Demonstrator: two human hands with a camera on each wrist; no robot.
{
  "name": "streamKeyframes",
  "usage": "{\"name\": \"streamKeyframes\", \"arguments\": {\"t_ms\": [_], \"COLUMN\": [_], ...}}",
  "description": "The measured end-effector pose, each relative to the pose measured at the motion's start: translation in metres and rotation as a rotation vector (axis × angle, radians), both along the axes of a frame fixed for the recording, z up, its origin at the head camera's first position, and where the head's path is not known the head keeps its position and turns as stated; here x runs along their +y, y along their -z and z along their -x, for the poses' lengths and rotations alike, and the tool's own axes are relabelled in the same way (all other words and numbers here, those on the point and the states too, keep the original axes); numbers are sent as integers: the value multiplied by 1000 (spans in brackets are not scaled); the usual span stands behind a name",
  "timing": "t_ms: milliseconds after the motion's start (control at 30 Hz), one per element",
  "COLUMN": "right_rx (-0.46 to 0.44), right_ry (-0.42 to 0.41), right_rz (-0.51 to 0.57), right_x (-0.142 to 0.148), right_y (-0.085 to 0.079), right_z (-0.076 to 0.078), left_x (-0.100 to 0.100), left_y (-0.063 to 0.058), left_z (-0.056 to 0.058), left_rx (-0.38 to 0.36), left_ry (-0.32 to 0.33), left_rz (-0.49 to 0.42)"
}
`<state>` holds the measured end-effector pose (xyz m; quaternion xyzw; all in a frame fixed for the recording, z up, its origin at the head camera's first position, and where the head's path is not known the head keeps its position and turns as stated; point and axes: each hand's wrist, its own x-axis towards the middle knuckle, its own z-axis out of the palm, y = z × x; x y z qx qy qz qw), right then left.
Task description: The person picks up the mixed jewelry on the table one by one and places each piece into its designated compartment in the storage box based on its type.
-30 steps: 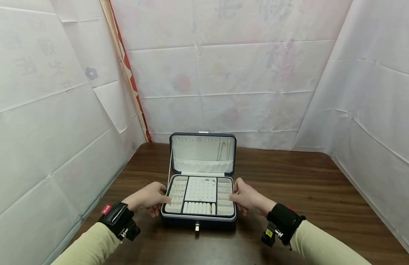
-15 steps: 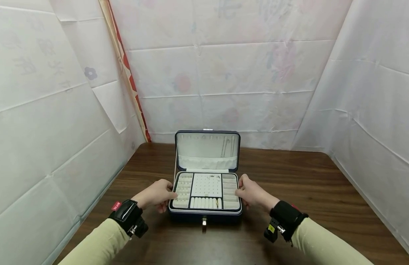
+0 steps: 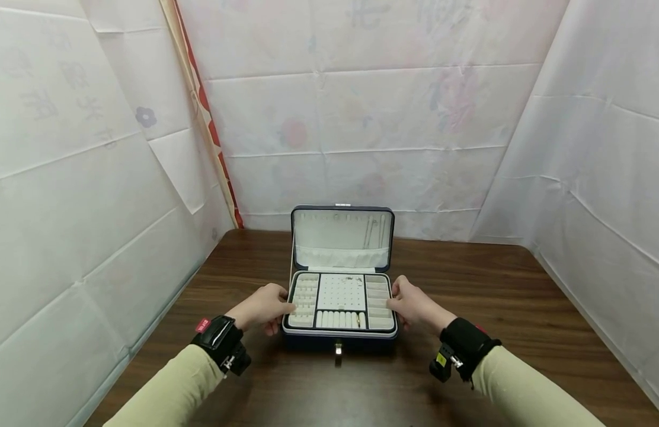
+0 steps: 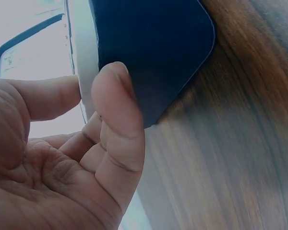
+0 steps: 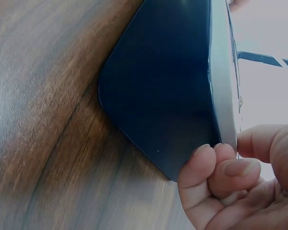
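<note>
A dark blue jewelry box [image 3: 340,342] stands on the wooden table with its lid [image 3: 342,237] raised. Its cream tray has a left column of small slots, a pegboard-like middle panel [image 3: 341,293], ring rolls [image 3: 337,319] below that, and a right column of compartments [image 3: 378,296]. Thin necklaces [image 3: 374,232] hang inside the lid. My left hand [image 3: 264,306] grips the left side, thumb at the rim and fingers against the blue wall [image 4: 149,48]. At the right side my right hand [image 3: 415,304] pinches the rim likewise, fingertips on the outer wall [image 5: 158,86].
The brown wooden table [image 3: 468,284] spreads out around the box. White sheeting [image 3: 361,118] hangs behind it and on both sides. A metal clasp [image 3: 338,348] sits on the box's front.
The jewelry box has shifted to the right and slightly away from me. Both hands have moved with it, the left one more visibly, keeping their grip on its sides.
</note>
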<state>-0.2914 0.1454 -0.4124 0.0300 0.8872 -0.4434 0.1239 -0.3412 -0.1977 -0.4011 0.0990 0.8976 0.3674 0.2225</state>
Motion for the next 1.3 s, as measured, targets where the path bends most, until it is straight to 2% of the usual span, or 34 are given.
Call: {"name": "streamKeyframes", "arguments": {"t_ms": [267, 567, 833, 967, 1100, 1200, 1300], "right_rx": [-19, -2, -27, -32, -39, -43, -43], "right_ry": [12, -5, 0, -10, -15, -15, -18], "right_rz": [39, 57, 100, 115, 132, 137, 139], "right_x": [4, 6, 9, 11, 12, 13, 13], "right_y": [-2, 0, 5, 7, 8, 8, 8], "right_z": [0, 0, -1, -1, -1, -1, -1], "left_x": [3, 0, -3, -4, -2, -1, 3], "left_y": [1, 0, 4, 4, 1, -5, -14], "left_z": [2, 3, 7, 12, 21, 28, 35], "left_rx": [2, -19, -24, -2, 39, 89, 145], "left_ry": [-9, 2, 1, -19, -89, -130, -141], "left_rz": [6, 2, 7, 20, -31, -81, -115]}}
